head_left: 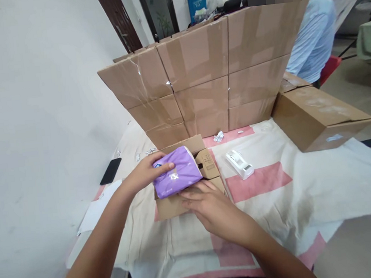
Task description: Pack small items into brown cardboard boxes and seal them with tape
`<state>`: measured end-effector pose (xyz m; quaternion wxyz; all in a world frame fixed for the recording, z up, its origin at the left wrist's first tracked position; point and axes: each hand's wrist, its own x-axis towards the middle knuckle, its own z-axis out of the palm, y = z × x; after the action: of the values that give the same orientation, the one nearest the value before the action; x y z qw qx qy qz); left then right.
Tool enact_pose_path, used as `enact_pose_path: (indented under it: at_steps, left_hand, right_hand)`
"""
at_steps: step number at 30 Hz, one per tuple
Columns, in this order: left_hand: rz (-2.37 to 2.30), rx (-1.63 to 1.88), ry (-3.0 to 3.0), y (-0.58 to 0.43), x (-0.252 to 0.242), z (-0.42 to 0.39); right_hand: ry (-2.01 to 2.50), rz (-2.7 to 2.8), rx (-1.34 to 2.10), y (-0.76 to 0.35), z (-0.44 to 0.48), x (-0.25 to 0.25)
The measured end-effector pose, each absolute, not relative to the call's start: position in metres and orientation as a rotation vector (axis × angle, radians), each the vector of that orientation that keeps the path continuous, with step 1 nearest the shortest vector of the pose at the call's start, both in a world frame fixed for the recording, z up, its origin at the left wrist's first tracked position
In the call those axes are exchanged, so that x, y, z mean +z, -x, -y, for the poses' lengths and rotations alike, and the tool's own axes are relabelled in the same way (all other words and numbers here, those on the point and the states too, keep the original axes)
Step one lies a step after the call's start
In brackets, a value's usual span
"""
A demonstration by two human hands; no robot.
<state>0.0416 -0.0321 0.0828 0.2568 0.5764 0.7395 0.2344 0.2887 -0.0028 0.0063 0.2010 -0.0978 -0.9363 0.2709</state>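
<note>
A small open cardboard box [207,161] sits on the cloth-covered table [278,200] in front of me. A purple soft pack [177,173] rests tilted in the box's opening. My left hand [145,172] grips the pack's left end, thumb on top. My right hand [209,205] lies flat with fingers stretched out against the box's near flap, just under the pack.
A wall of stacked sealed cartons [205,75] stands behind the box, with one more carton [319,116] at the right. A white tape dispenser [239,164] lies right of the box. A black phone [110,171] and paper [95,210] lie at left. A person in light blue [314,39] sits beyond.
</note>
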Motion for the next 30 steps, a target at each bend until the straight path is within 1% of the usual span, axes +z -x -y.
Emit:
enact_pose_path:
  at_steps: [2,5,8,11,16,20,22,26,28,30]
  left_hand:
    - [-1.941,0.535,-1.542,-0.039,0.068,0.016]
    - [-1.900,0.478,-1.558,-0.033,0.049,0.001]
    - [-1.933,0.472,-1.648,-0.031,0.033,-0.004]
    - [-1.960,0.381,-1.783,-0.037,0.014,-0.005]
    - [-1.948,0.005,-1.992,-0.055,-0.011,-0.009]
    - [-2.070,-0.451,-2.221,-0.065,-0.010,-0.009]
    - [-2.056,-0.540,-2.313,-0.067,-0.005,-0.005]
    - [-2.113,-0.364,-2.437,-0.064,0.004,0.009]
    - [-2.150,-0.138,-2.484,-0.061,0.008,0.019]
    - [-2.092,0.161,-2.570,-0.056,0.013,0.029]
  right_hand:
    - [0.284,2.626,0.757,-0.290,0.002,0.007]
    - [0.295,2.616,0.724,-0.290,0.001,0.005]
    - [0.284,2.616,0.678,-0.288,0.000,0.003]
    - [0.274,2.655,0.642,-0.288,0.001,0.003]
    - [0.257,2.693,0.615,-0.290,0.004,0.003]
    - [0.258,2.693,0.621,-0.292,0.007,0.002]
    - [0.243,2.692,0.617,-0.293,0.009,0.001]
    - [0.271,2.666,0.608,-0.298,0.010,0.004]
    - [0.325,2.637,0.619,-0.301,0.009,0.006]
    - [0.353,2.610,0.616,-0.302,0.007,0.008]
